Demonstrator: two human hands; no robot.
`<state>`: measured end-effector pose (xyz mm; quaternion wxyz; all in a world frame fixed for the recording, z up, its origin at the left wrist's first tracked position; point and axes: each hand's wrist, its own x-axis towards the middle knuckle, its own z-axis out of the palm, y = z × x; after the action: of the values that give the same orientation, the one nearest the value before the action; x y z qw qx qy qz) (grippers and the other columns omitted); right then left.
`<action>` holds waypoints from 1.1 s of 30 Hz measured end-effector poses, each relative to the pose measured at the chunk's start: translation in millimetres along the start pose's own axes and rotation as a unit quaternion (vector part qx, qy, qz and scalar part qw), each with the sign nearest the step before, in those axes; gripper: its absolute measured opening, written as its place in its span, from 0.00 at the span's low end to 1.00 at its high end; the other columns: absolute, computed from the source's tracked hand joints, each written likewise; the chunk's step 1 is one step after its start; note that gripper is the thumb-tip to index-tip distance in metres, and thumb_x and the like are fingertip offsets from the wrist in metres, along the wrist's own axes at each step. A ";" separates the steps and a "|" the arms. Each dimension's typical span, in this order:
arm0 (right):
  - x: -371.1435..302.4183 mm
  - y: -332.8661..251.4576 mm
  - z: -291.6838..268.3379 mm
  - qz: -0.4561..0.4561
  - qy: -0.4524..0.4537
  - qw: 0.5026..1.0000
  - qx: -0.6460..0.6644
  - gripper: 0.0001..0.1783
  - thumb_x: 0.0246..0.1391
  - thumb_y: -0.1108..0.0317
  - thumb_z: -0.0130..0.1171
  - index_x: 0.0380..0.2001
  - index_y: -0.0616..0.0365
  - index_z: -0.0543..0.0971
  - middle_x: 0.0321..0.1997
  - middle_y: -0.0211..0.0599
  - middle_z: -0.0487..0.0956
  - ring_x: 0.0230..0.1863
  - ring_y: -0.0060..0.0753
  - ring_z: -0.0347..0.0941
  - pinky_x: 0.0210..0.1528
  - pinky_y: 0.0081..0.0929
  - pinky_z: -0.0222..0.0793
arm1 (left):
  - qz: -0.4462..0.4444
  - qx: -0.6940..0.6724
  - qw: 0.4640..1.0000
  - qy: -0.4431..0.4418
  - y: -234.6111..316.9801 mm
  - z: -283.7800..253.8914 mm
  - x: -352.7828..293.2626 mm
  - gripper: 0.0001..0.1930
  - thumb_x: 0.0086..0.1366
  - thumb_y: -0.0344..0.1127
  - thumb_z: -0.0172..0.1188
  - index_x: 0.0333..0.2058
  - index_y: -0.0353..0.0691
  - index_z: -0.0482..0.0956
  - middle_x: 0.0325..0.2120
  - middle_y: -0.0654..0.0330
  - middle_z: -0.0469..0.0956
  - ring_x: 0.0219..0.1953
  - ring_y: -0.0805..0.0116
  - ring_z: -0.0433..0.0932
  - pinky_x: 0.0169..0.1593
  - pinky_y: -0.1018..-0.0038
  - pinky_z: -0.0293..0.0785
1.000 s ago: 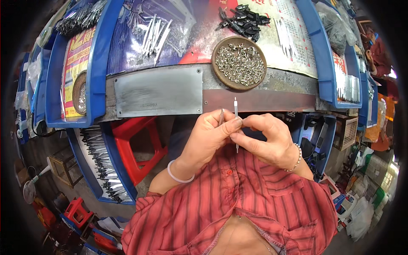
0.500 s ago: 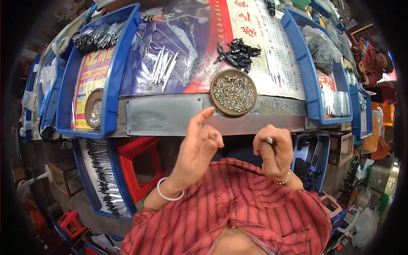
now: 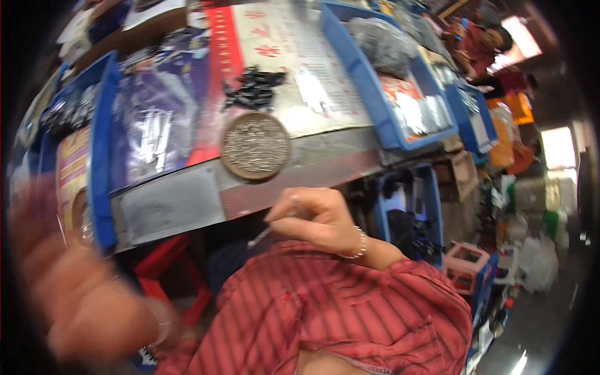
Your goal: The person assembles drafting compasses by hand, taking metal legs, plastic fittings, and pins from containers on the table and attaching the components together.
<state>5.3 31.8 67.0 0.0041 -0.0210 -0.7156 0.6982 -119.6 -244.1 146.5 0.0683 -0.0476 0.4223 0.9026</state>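
My right hand (image 3: 320, 220), at the table's front edge, is closed on a thin silvery rod (image 3: 259, 239). The rod's shiny end pokes out below the fingers, and the rest is hidden in the hand. Large and smeared by motion, my left hand (image 3: 87, 294) is at the lower left, near the left blue tray (image 3: 103, 150); its fingers are too blurred to read. A round brown dish (image 3: 226, 156) of small shiny metal parts stands just beyond my right hand. Behind it lies a heap of black plastic pieces (image 3: 255, 87), with several white-silver rods (image 3: 155, 139) to its left.
A metal plate (image 3: 172, 205) is set along the table's front edge. The right blue tray (image 3: 390, 134) holds a grey plastic bag (image 3: 381, 44) and silvery rods. Below the table are a red stool (image 3: 194, 300) and another blue bin (image 3: 435, 212). People sit at the far right.
My left hand has swung from the table's front edge to the lower left. My right hand stays closed, now turned with the rod's end pointing down left. The view has shifted rightward and tilted.
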 end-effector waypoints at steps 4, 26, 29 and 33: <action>5.7 13.4 11.1 -0.007 -0.055 0.998 0.011 0.03 0.46 0.76 0.60 0.28 0.63 0.78 0.27 0.33 0.76 0.28 0.20 0.71 0.29 0.17 0.64 | -0.109 0.146 0.981 0.066 2.2 -39.1 34.6 0.30 0.57 0.39 0.54 0.55 0.27 0.59 0.51 0.37 0.66 0.54 0.49 0.68 0.55 0.58 0.66; 3.1 27.5 34.2 -0.178 -0.122 0.976 -0.027 0.06 0.51 0.71 0.59 0.29 0.62 0.76 0.26 0.37 0.74 0.25 0.35 0.73 0.24 0.26 0.66 | -0.054 0.086 0.994 -0.045 -36.2 -21.6 64.2 0.29 0.58 0.37 0.52 0.55 0.26 0.59 0.52 0.36 0.64 0.54 0.48 0.67 0.55 0.58 0.66; 5.3 27.1 41.0 -0.193 -0.135 0.972 -0.022 0.06 0.49 0.71 0.60 0.29 0.62 0.75 0.25 0.38 0.73 0.25 0.37 0.73 0.24 0.28 0.67 | -0.077 0.077 0.992 -0.067 -52.0 -13.0 65.2 0.29 0.58 0.37 0.52 0.55 0.26 0.59 0.52 0.36 0.64 0.55 0.48 0.67 0.55 0.58 0.66; 5.3 31.0 43.8 -0.187 -0.144 0.971 -0.028 0.07 0.49 0.71 0.60 0.28 0.62 0.74 0.26 0.37 0.73 0.25 0.39 0.73 0.25 0.29 0.68 | -0.066 0.059 0.991 -0.100 -63.1 3.8 76.6 0.28 0.59 0.36 0.52 0.55 0.26 0.59 0.52 0.35 0.64 0.55 0.48 0.67 0.55 0.58 0.67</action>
<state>-0.8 -11.0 34.9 0.0306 0.2137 -0.7194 0.6602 -184.9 -194.8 90.2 0.1723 0.0193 0.4613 0.8701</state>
